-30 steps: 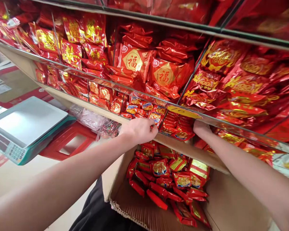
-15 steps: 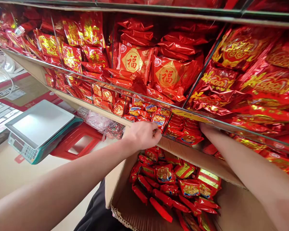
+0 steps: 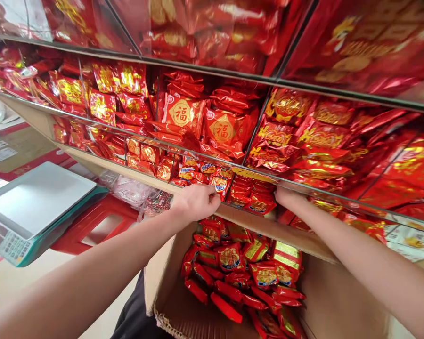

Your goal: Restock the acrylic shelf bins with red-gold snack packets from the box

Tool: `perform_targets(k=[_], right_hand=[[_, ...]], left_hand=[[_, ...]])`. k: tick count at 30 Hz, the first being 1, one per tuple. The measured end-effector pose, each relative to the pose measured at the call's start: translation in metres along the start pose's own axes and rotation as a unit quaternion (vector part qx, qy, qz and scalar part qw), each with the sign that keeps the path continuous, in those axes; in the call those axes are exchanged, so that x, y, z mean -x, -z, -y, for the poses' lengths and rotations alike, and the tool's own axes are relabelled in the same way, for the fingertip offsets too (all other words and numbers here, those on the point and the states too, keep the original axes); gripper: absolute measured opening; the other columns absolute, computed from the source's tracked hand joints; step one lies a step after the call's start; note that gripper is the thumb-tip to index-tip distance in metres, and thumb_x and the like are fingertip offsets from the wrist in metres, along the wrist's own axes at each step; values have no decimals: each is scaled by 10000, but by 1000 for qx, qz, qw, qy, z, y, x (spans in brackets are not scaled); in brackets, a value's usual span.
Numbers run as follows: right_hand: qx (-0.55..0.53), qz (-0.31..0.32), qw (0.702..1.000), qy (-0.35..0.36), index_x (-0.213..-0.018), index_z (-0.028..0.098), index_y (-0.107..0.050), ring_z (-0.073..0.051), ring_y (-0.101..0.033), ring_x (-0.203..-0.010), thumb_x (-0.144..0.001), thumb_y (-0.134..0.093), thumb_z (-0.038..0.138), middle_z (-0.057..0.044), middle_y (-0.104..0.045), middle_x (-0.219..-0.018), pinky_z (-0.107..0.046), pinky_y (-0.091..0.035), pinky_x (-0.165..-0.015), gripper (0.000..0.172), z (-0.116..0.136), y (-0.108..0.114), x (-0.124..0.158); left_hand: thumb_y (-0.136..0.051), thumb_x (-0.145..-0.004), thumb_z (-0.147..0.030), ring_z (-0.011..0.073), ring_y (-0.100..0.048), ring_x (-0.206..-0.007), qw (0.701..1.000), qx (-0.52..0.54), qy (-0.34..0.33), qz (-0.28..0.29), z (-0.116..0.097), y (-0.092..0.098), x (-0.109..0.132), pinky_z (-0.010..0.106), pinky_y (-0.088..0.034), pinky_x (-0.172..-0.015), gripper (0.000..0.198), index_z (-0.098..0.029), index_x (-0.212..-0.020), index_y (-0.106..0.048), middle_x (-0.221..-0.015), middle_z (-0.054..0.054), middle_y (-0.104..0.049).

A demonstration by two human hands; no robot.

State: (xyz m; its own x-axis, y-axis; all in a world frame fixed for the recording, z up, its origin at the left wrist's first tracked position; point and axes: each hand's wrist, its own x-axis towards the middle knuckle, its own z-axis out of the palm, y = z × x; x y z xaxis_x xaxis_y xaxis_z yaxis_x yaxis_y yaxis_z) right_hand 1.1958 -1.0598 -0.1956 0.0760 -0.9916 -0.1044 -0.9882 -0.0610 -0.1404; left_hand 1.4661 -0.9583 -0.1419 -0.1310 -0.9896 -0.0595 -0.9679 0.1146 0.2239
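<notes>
Red packets lie in the carton, apparently set beneath the shelf for short reach; the left hand, at the carton's eleven o'clock, is curled fist-like, any hold unclear; the right hand, one o'clock, is mostly hidden, grip indeterminable.

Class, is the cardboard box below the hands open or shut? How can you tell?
Open: the box shows its inner walls, with red packets visible inside.
</notes>
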Motion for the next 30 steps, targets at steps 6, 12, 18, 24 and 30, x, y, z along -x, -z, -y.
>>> perform_targets(k=[6, 12, 18, 24, 30], right_hand=[[-19, -2, 996, 84, -862, 193, -610, -209, -564, -869, -818, -379, 331, -69, -613, -956, -337, -423, -804, 273, 0, 48, 108], [-65, -82, 974, 203, -980, 271, -592, -209, -429, -1109, -815, -388, 295, -16, -547, -1126, -376, -329, -965, 264, 3, 10, 244], [-71, -51, 996, 26, -1183, 182, -454, -254, -308, -1209, -740, -428, 233, -82, -346, -1316, -397, -310, -983, 447, -4, -84, 241], [-87, -119, 979, -139, -1239, 85, -346, -326, -313, -1188, -760, -406, 277, -198, -270, -1306, -432, -333, -923, 519, -13, -106, 194], [-203, -142, 952, -180, -1290, 62, -219, -329, -485, -1010, -764, -390, 359, -202, -471, -1056, -427, -408, -786, 628, -15, -116, 199]], left_hand=[[-317, -768, -388, 186, -577, -715, 1000, -8, -8, -10, 2, 1, 1, 274, -383, -619, 313, -267, -795, -603, -776, 10, -641], [-275, -786, -429, 183, -577, -713, 999, -33, 4, -9, -1, 4, 1, 267, -373, -623, 368, -258, -775, -600, -762, 9, -641], [-290, -782, -406, 182, -581, -711, 1000, -25, -7, -6, -1, 7, 1, 259, -365, -603, 325, -272, -779, -586, -774, 2, -645], [-288, -780, -439, 182, -574, -693, 1000, -28, 10, -8, -6, 13, 2, 256, -359, -602, 348, -256, -733, -581, -733, 11, -634], [-312, -779, -390, 188, -582, -702, 999, -11, 30, -3, -4, 14, 3, 259, -363, -595, 305, -271, -771, -593, -738, 10, -644]])
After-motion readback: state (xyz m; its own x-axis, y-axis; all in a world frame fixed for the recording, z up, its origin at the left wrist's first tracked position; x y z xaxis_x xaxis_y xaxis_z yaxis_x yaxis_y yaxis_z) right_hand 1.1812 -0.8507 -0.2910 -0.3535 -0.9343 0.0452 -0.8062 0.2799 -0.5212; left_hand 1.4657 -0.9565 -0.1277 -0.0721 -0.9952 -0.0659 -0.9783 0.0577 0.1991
